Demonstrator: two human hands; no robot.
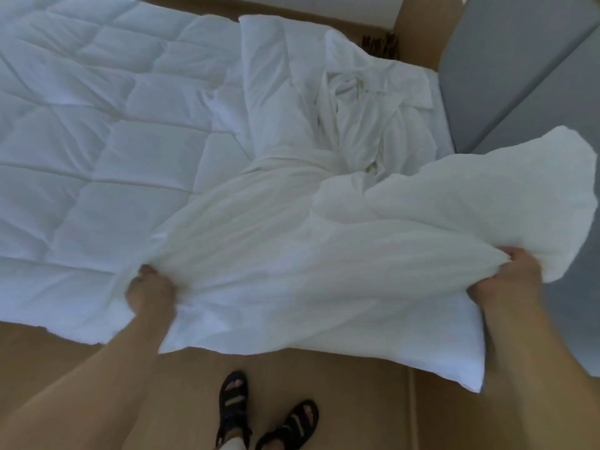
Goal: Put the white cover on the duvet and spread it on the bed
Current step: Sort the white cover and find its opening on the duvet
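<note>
White fabric fills most of the view: the quilted duvet [97,125] lies flat across the left and far part of a tan surface [341,384], and the white cover [292,254] lies crumpled over its near right portion, with a twisted bundle of it running toward the far right. We hold the cover near its front edge with both hands. The left hand [151,292] has its fingers curled into a bunch of cloth just where the cover meets the bare quilting. The right hand [500,280] grips a gathered fold, fingers closed round it, and a loose flap of cover rises beyond it over the grey area [519,60]. Between the hands the cover is drawn into long creases. Below the right hand a padded white corner juts toward us (we cannot tell whether it sits inside the cover or under it). Two feet in black sandals [233,404] stand on the tan surface, near the duvet's front edge.
</note>
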